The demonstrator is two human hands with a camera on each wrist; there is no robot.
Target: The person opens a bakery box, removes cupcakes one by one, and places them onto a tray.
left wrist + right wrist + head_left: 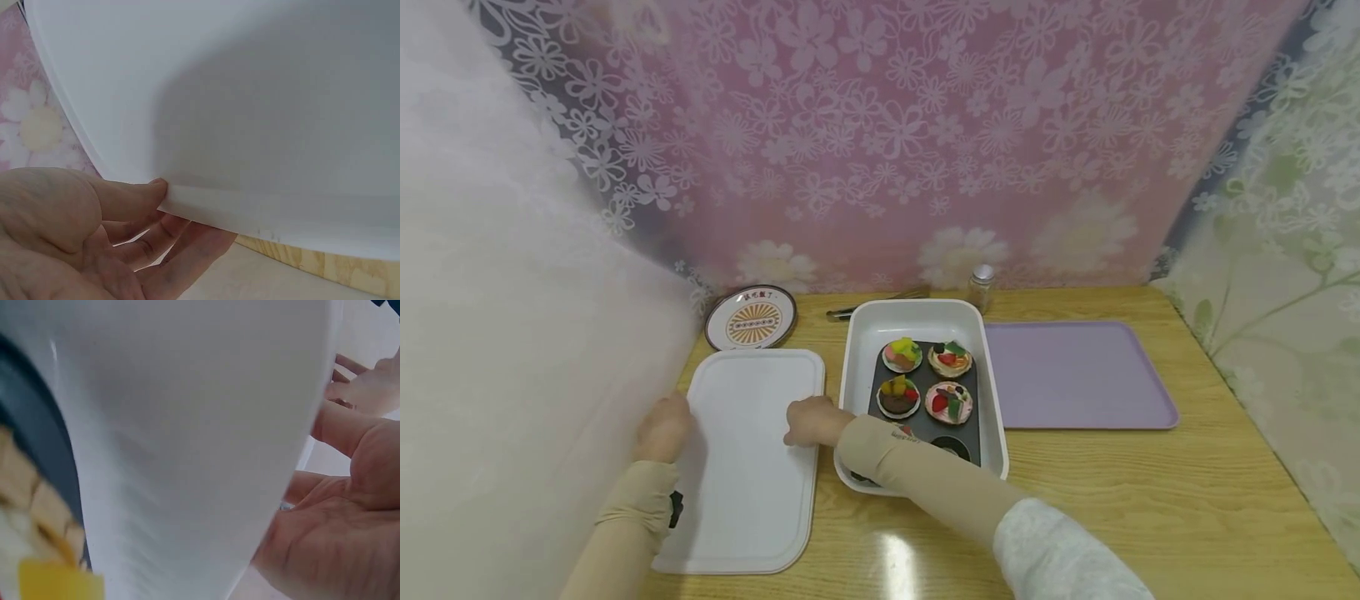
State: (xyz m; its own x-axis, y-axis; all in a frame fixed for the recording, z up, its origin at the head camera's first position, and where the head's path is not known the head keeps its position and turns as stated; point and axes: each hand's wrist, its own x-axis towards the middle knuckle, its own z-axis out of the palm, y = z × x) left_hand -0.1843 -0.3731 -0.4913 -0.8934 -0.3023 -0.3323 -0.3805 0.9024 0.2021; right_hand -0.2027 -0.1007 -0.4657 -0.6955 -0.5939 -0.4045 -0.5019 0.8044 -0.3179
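A white rectangular tray [745,500] with rounded corners lies on the left of the wooden table. My left hand [664,427] grips its left edge; in the left wrist view the thumb [134,199] presses on top of the rim and the fingers [194,250] curl underneath. At the opposite long edge, my right hand [814,421] holds the tray between thumb and fingers. In the right wrist view, the side of a white basin [206,425] hides most of that hand's fingertips.
Right of the tray, the basin holds a dark muffin tin [925,385] with several small fruit-topped tarts [950,402]; my right forearm crosses over it. A purple tray [1075,375] lies farther right. Behind stand a decorated plate [752,317], tongs [841,314] and a glass shaker [981,290].
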